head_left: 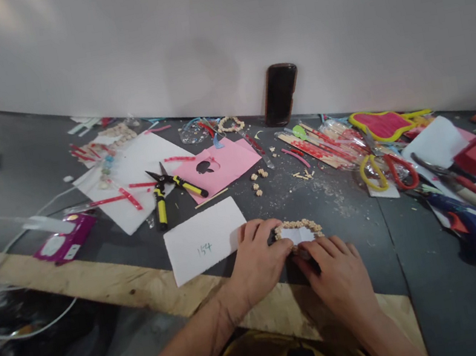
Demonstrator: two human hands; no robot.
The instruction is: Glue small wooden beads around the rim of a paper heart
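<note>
Near the table's front edge, my left hand (261, 260) pinches the left side of a small oval ring of beige wooden clusters (310, 224). My right hand (336, 265) has its fingers closed on the ring's near right side. Inside the ring lies white paper (294, 235); fingers hide the ring's near edge. A white card marked 154 (205, 239) lies beside my left hand. Just beyond, several loose beige clusters (256, 184) sit on the dark tabletop.
Yellow-handled pliers (160, 204) and pink paper (226, 164) lie to the left. A phone (281, 93) leans on the wall. Scissors (398, 171), a blue glue gun (469, 220) and red-dotted sticks (316, 149) are at right. A purple box (67, 239) is far left.
</note>
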